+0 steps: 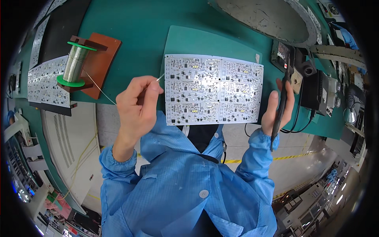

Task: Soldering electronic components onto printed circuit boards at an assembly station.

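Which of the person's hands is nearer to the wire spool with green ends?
Left. The left hand is just right of the wire spool and closer to the body; the right hand is much farther off, past the right edge of the circuit-board panel.

Small triangle signs point(202, 106) on the white circuit-board panel point(214, 90)

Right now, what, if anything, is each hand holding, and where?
Left hand: solder wire, pinched near its free end. Right hand: slim black tool, probably a soldering iron, held around mid-length.
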Action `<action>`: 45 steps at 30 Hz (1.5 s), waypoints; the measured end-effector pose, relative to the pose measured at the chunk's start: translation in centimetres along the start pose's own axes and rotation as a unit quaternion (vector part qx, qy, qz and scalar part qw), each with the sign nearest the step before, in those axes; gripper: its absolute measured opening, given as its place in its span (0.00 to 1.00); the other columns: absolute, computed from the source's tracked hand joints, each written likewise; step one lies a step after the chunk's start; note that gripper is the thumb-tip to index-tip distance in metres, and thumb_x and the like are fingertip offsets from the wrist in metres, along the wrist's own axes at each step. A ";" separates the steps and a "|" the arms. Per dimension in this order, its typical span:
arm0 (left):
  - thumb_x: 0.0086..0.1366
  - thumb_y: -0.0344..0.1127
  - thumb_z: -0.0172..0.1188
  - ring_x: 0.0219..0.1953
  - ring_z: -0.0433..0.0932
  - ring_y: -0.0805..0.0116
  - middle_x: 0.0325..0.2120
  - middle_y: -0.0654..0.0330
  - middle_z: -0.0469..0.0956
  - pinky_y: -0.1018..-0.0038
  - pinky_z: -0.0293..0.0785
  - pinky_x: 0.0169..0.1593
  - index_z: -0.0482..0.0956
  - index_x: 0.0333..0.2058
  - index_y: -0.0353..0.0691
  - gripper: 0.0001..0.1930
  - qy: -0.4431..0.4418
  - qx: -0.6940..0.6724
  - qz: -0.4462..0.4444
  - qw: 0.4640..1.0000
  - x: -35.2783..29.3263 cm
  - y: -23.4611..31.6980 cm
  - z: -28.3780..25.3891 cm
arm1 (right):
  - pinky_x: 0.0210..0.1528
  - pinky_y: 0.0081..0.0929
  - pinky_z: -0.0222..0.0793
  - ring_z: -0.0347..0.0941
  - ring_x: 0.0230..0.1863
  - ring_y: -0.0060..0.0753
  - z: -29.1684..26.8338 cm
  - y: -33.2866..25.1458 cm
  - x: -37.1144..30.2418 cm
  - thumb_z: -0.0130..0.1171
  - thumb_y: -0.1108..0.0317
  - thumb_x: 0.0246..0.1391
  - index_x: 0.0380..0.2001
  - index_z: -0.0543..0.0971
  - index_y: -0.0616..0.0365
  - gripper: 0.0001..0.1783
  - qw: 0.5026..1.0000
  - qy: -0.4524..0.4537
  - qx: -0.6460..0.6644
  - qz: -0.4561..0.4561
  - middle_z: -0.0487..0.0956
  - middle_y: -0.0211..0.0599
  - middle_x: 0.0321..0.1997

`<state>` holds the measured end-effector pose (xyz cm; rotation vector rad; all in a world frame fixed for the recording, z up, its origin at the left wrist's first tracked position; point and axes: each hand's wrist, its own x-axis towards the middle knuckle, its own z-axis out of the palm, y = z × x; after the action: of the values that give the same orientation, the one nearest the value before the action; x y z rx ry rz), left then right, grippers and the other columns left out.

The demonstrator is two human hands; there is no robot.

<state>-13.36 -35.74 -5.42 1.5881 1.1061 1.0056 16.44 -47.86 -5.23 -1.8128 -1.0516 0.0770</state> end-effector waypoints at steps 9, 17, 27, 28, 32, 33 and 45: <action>0.68 0.27 0.56 0.22 0.66 0.88 0.22 0.68 0.77 0.86 0.60 0.24 0.78 0.37 0.32 0.04 0.014 0.021 0.008 1.000 -0.5 1.0 -0.3 | 0.61 0.36 0.66 0.73 0.60 0.49 1.5 -2.8 -4.3 0.59 0.84 0.52 0.59 0.67 0.67 0.29 0.995 -0.030 0.055 -0.074 0.77 0.62 0.54; 0.71 0.27 0.54 0.33 0.74 0.82 0.31 0.64 0.79 0.86 0.68 0.38 0.77 0.39 0.31 0.06 0.022 0.032 -0.033 0.999 0.5 0.2 -1.8 | 0.61 0.36 0.67 0.75 0.58 0.49 3.5 -3.3 -3.7 0.60 0.83 0.51 0.58 0.69 0.66 0.28 0.992 -0.072 0.075 -0.071 0.78 0.59 0.53; 0.56 0.21 0.66 0.25 0.76 0.72 0.28 0.60 0.77 0.77 0.68 0.25 0.82 0.33 0.35 0.06 0.034 0.179 0.145 0.972 0.4 2.2 -1.0 | 0.54 0.40 0.69 0.75 0.49 0.45 1.8 -3.7 -3.6 0.57 0.66 0.60 0.56 0.71 0.67 0.24 0.992 -0.050 0.079 -0.088 0.80 0.55 0.45; 0.54 0.20 0.66 0.25 0.76 0.70 0.28 0.59 0.76 0.76 0.69 0.25 0.82 0.33 0.35 0.07 0.011 0.166 0.168 0.972 0.2 2.6 -0.6 | 0.52 0.40 0.69 0.75 0.47 0.44 1.2 -4.0 -3.5 0.56 0.62 0.61 0.56 0.71 0.67 0.24 0.990 -0.052 0.084 -0.097 0.80 0.54 0.44; 0.46 0.20 0.69 0.23 0.76 0.64 0.25 0.59 0.75 0.73 0.69 0.24 0.83 0.31 0.37 0.11 -0.062 0.136 0.237 0.960 0.1 3.4 1.7 | 0.47 0.46 0.68 0.74 0.37 0.44 0.0 -5.3 -2.9 0.58 0.55 0.60 0.49 0.76 0.66 0.24 0.974 -0.096 0.133 -0.159 0.79 0.47 0.32; 0.46 0.21 0.69 0.23 0.76 0.65 0.25 0.59 0.75 0.73 0.69 0.23 0.83 0.31 0.38 0.11 -0.075 0.138 0.241 0.958 0.1 3.5 2.2 | 0.45 0.48 0.67 0.72 0.31 0.40 -0.1 -5.7 -2.8 0.61 0.57 0.56 0.40 0.80 0.65 0.19 0.971 -0.090 0.139 -0.171 0.78 0.42 0.25; 0.45 0.20 0.69 0.20 0.74 0.68 0.22 0.61 0.74 0.75 0.66 0.21 0.82 0.27 0.37 0.09 -0.122 0.132 0.247 0.952 0.3 3.2 4.2 | 0.47 0.43 0.64 0.61 0.17 0.28 -0.4 -7.6 -2.3 0.64 0.66 0.42 0.24 0.82 0.58 0.07 0.961 -0.174 0.149 -0.155 0.69 0.29 0.14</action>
<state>-8.70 -36.91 -3.25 2.2112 0.7043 0.9660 10.47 -48.76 -0.04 -1.3724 -1.4755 0.3556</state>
